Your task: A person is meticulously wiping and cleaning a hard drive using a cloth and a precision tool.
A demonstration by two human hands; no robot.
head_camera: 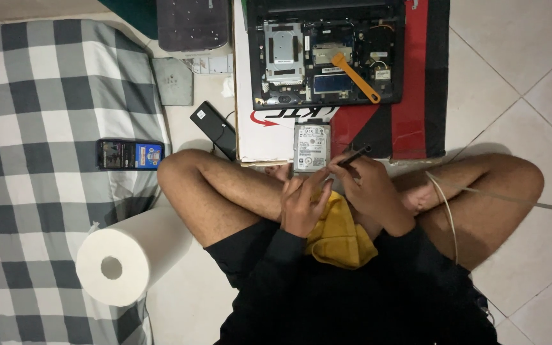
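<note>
Silver hard drive (312, 145) is sitting dead center of the shot, label side up, with the left hand (304, 204) curled around its near edge, thumb and fingers pinching it from the 6 o'clock side. Right hand (370, 188) is closed around a thin dark screwdriver (352, 156), the tip pointing up toward 1 o'clock, just beside the drive's right edge; can't tell if the tip actually touches it. Under both hands there's a yellow cloth (341, 235) bunched in the lap, person sitting cross-legged on the tiled floor (512, 76). At 12 o'clock from the drive is an opened laptop (327, 54), bottom cover off, guts showing, with an orange plastic pry tool (356, 78) lying diagonally across it. Laptop rests on a white, red and black cardboard sheet (410, 121). A black power brick (214, 130) lies at 10 o'clock, near the knee. Off at 9 o'clock a phone (130, 154) lies on a grey checked mattress (39, 96), and a paper towel roll (122, 259) is at 8 o'clock.
</note>
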